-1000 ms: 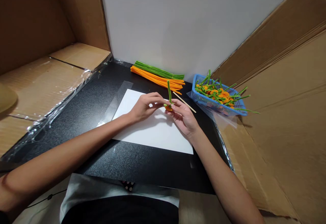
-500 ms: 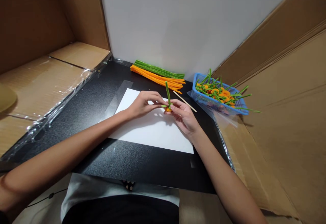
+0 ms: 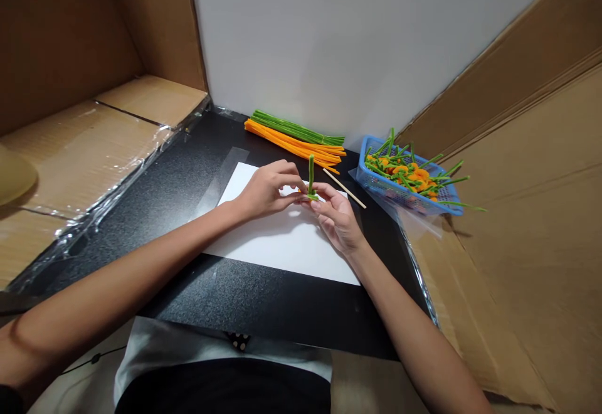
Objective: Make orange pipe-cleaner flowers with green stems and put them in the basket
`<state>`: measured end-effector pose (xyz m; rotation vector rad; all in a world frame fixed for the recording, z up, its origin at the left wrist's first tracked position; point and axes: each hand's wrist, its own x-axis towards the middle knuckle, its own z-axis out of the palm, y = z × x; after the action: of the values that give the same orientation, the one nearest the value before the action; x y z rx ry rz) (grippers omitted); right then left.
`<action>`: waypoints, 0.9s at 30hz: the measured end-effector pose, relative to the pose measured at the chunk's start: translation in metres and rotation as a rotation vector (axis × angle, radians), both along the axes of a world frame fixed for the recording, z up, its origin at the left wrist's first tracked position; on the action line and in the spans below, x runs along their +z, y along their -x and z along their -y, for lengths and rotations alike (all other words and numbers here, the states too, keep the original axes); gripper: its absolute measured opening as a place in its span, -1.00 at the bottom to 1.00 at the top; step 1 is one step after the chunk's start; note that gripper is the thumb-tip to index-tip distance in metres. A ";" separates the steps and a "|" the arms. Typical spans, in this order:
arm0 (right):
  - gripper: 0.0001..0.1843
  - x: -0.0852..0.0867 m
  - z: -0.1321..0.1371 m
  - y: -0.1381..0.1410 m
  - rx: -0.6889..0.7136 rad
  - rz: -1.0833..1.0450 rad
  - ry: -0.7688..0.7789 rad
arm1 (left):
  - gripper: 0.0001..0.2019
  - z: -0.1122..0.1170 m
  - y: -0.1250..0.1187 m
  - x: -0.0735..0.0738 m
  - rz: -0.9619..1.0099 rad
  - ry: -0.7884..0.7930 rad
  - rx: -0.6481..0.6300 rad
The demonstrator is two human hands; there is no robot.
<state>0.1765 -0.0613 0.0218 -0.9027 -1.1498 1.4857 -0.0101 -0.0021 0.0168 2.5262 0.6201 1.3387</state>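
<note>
In the head view, above a white paper sheet [image 3: 282, 244] on the black bench [image 3: 244, 295], a green pipe cleaner [image 3: 311, 175] stands upright, with a small orange coil [image 3: 306, 197] at its foot. The left hand [image 3: 266, 191] and right hand [image 3: 336, 216] pinch its base between them, fingers curled and closed around it. A thin wooden stick [image 3: 344, 188] lies just beyond the right hand. Farther off lie bundled green pipe cleaners [image 3: 296, 129], orange pipe cleaners [image 3: 294, 142] and a blue plastic basket [image 3: 376, 179] filled with finished pieces.
</note>
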 end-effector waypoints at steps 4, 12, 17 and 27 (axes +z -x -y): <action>-0.73 -0.001 -0.001 0.001 -0.063 0.013 0.017 | -0.85 0.000 0.001 0.002 -0.098 -0.160 0.066; -0.82 0.001 -0.003 0.000 -0.099 -0.063 0.075 | -0.84 0.007 -0.005 -0.003 -0.038 -0.054 0.045; -0.77 0.000 -0.003 0.000 -0.093 -0.023 0.068 | -0.86 0.009 -0.007 -0.003 -0.015 -0.041 0.059; -0.84 -0.002 -0.004 0.000 -0.104 -0.033 0.079 | -0.83 0.012 -0.009 0.000 -0.017 0.043 0.009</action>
<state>0.1762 -0.0577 0.0203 -0.9741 -1.0111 1.4641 -0.0013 -0.0140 0.0165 2.5055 0.6574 1.2942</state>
